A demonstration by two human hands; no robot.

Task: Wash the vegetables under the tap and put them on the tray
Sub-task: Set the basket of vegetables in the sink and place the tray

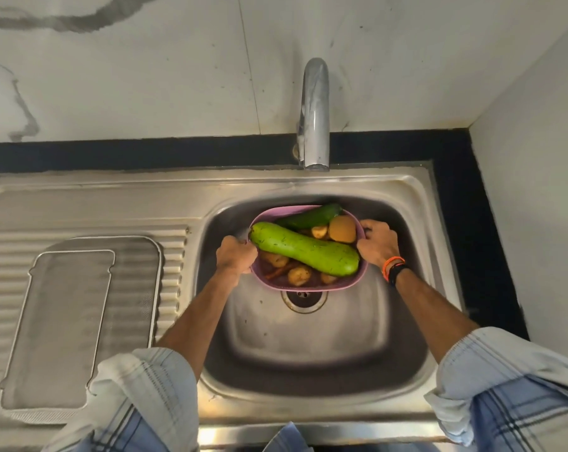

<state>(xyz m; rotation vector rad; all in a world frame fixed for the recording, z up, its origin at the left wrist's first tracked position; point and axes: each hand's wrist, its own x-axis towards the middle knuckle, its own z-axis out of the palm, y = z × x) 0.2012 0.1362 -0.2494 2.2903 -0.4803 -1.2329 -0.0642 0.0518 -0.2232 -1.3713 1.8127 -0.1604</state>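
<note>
A pink plastic basket [308,287] sits low in the steel sink basin [312,347], below the tap [315,115]. My left hand [236,256] grips its left rim and my right hand [378,244] grips its right rim. Across the basket lies a long light-green bottle gourd [305,249]. A dark green cucumber [312,216] lies behind it. Several potatoes [299,275], a round brown fruit [342,229] and a carrot [277,272] fill the rest. The steel mesh tray [80,321] rests on the drainboard at the left. No water runs from the tap.
The sink drain [304,298] shows just in front of the basket. A ribbed drainboard [8,256] spreads left of the basin. A black counter edge [485,239] and a white wall close the right side. A marbled wall stands behind the tap.
</note>
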